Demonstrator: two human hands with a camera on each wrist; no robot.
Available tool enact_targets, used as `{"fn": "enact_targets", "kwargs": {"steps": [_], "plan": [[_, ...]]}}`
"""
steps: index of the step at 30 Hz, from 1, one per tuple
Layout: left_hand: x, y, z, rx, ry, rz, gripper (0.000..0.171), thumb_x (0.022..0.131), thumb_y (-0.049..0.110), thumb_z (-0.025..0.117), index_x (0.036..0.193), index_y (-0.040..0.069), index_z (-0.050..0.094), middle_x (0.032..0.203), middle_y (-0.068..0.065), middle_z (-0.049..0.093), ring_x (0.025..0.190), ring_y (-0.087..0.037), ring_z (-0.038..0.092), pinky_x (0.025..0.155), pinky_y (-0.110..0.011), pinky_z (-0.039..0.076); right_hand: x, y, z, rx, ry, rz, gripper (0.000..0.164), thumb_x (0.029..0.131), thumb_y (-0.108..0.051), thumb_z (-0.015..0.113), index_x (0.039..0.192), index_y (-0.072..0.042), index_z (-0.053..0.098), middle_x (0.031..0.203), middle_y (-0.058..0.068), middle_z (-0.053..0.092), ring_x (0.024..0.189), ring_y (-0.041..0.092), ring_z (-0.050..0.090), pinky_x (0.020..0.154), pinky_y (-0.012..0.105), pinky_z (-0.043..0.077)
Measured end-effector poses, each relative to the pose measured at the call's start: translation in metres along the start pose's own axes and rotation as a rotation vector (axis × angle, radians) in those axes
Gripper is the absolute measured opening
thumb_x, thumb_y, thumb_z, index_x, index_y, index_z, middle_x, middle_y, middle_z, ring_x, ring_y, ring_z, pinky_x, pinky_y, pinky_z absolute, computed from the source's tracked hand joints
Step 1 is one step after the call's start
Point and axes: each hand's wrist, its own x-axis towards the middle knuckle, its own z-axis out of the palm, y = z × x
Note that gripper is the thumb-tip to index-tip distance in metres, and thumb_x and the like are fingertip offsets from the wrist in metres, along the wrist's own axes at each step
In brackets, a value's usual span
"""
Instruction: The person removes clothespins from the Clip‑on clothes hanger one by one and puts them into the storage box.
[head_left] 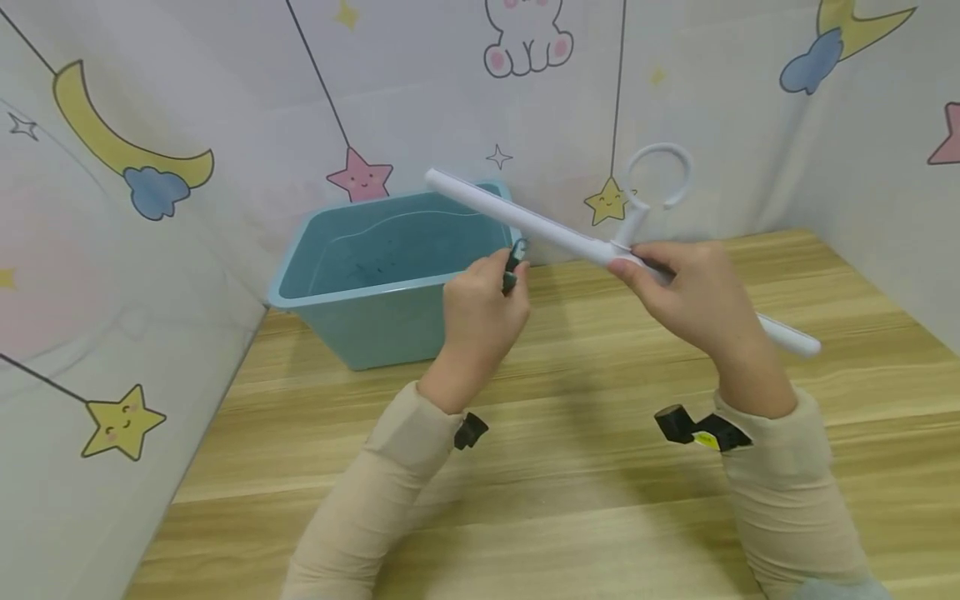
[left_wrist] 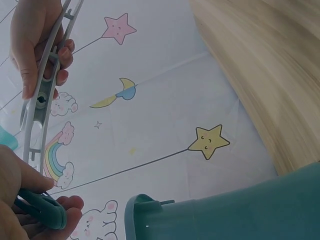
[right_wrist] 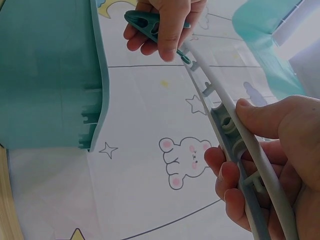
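Note:
My left hand (head_left: 483, 308) pinches a dark green clothes peg (right_wrist: 142, 24) between thumb and fingers. A small loop at the peg's tip lies against the hollow underside of a white plastic clothes hanger (head_left: 525, 222); whether it is hooked on cannot be told. Around the hanger's middle, my right hand (head_left: 697, 296) grips the bar, thumb on one side and fingers on the other. The bar slants in the air, its left end higher. An open ring hook (head_left: 660, 148) rises from its middle. Crossbars inside the bar show in the right wrist view.
A teal plastic bin (head_left: 390, 325) stands at the back left of the wood-grain table (head_left: 555, 500), behind my left hand. Small dark shapes lie inside it. A white cartoon-printed curtain (head_left: 442, 100) closes off the back and sides.

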Motion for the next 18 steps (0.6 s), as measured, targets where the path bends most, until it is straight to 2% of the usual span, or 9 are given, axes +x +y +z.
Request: {"fn": "enact_targets", "kwargs": {"steps": [6,10,15,18], "plan": [[0.009,-0.010,-0.009,-0.073,0.003,-0.065,0.016,0.088,0.003,0.066,0.089,-0.012,0.069,0.068,-0.018,0.067,0.053,-0.023,0.062,0.050,-0.032,0.050,0.000,0.000,-0.003,-0.004,0.006,0.025,0.010,0.083,-0.009,0.074,0.078,-0.001,0.073,0.056,0.001,0.053,0.050,0.009,0.038,0.047,0.017,0.028],[0.017,-0.019,-0.015,-0.111,0.000,-0.129,0.016,0.089,0.006,0.065,0.086,-0.010,0.070,0.063,-0.015,0.065,0.049,-0.021,0.058,0.048,-0.030,0.046,0.000,0.000,-0.005,0.007,0.013,0.029,0.010,0.083,-0.009,0.075,0.076,-0.002,0.072,0.056,0.000,0.051,0.051,0.006,0.037,0.047,0.017,0.027],[0.024,-0.035,-0.022,-0.151,-0.008,-0.251,0.018,0.090,0.007,0.064,0.089,-0.010,0.071,0.057,-0.014,0.061,0.043,-0.019,0.049,0.045,-0.025,0.034,-0.001,0.001,-0.007,0.011,0.023,0.030,0.009,0.082,-0.008,0.075,0.076,-0.002,0.072,0.056,0.000,0.051,0.050,0.004,0.036,0.047,0.016,0.027],[0.029,-0.044,-0.025,-0.179,-0.025,-0.345,0.021,0.091,0.010,0.064,0.096,-0.010,0.071,0.059,-0.015,0.062,0.044,-0.018,0.048,0.046,-0.025,0.032,-0.001,0.002,-0.008,0.013,0.028,0.026,0.008,0.082,-0.007,0.075,0.077,-0.002,0.073,0.056,0.000,0.053,0.050,0.004,0.037,0.047,0.016,0.027]]}}
